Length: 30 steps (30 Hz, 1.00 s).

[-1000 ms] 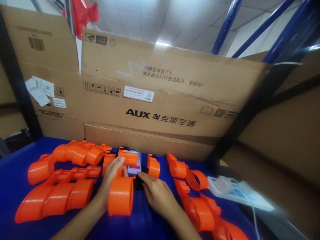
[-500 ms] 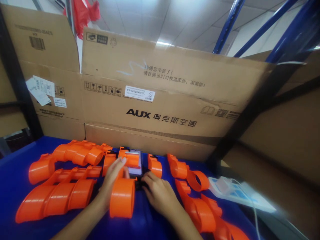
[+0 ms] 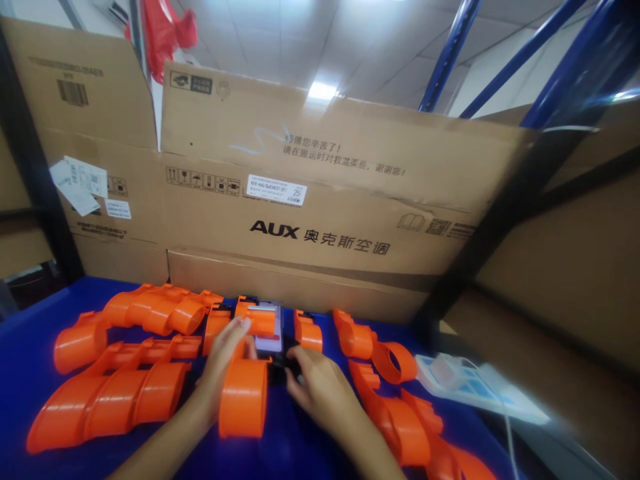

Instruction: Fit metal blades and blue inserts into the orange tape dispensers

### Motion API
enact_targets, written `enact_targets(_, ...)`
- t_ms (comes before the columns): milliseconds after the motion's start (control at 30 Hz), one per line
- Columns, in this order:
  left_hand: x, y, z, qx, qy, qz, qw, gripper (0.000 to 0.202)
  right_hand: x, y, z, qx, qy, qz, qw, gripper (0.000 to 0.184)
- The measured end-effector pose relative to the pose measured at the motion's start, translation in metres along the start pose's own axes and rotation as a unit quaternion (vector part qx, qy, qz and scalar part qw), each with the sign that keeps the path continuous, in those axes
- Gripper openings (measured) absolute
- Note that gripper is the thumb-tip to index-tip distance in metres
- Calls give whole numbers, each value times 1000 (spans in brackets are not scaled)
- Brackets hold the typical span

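An orange plastic housing (image 3: 244, 395) lies in the middle of the blue table (image 3: 20, 373). My left hand (image 3: 223, 360) rests on its left side, fingers laid over the top toward a grey-white block (image 3: 269, 330) at its far end. My right hand (image 3: 320, 390) is just right of the housing, fingers curled at a small dark part (image 3: 290, 360) beside it; what they pinch is hidden.
Stacks of orange curved housings (image 3: 107, 393) lie at the left, more orange pieces (image 3: 395, 407) at the right. A white power strip (image 3: 475, 387) with a cable sits at the right. Large cardboard boxes (image 3: 320, 220) wall off the back; blue rack posts (image 3: 450, 47) stand behind.
My right hand has curled its fingers and drawn slightly in at the dark part. The left hand and the housing stay put.
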<state>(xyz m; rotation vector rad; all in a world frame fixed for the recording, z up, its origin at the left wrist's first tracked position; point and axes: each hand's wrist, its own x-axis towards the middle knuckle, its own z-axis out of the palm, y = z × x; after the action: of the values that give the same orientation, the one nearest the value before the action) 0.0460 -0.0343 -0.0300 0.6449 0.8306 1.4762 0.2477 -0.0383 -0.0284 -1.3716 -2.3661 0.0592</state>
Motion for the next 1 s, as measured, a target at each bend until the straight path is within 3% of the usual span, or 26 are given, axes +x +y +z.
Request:
enact_targets(133,4,-4,1,47,-15,24,998,38,-1,3,-8,94,124,8,988,18)
enact_targets(267,4,-9,4,92,-37,46,994,34,0,2,-15,165,266,51,948,21)
enact_targets(333,0,-13,5,126,-65,53,989,32,-1,0,-17,181,302,47,935,23)
enact_targets(567,-10,-24,8,175,-151,36,972,47,-3,-15,-19,163,268,-80,946,30)
enact_targets(867,-17,-18,11,153,-180,28,971,46,-4,-15,-17,210,216,-82,950,38)
enact_targets(1000,-16,-18,12,135,-163,24,977,39,-5,-17,-19,216,161,-110,957,49)
